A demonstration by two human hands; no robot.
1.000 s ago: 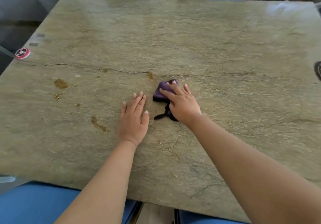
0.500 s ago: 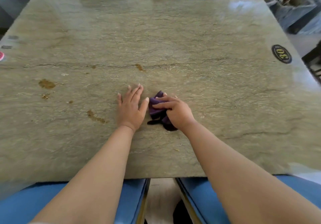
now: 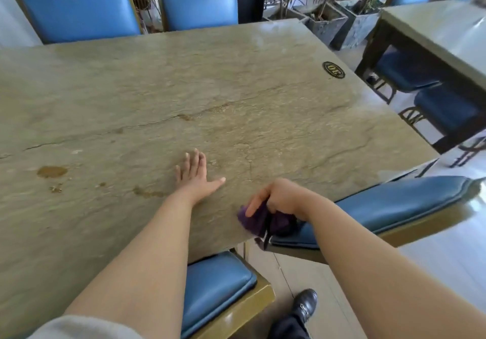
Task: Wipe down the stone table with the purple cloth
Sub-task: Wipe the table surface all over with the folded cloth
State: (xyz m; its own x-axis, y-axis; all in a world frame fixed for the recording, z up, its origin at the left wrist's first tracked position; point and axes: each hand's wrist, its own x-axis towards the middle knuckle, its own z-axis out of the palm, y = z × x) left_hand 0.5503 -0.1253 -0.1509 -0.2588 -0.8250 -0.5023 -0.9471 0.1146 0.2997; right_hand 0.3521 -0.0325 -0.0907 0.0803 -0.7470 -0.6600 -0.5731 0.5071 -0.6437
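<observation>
Gripping the purple cloth (image 3: 259, 221) at the stone table (image 3: 157, 88) edge, right hand (image 3: 280, 198) fingers curl; left hand (image 3: 196, 174) lies flat.

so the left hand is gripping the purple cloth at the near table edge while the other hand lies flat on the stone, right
Not quite: the head view shows the right hand gripping the purple cloth at the near edge of the stone table. The left hand is the one lying flat on the stone.

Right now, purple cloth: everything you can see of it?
The purple cloth is a small, dark purple fabric wad, bunched and creased, with a darker edge or strap hanging below it. It sits at the near edge of the stone table, partly overhanging toward the blue chair seat. The right hand grips it from above, fingers curled, hiding its far side.
</observation>
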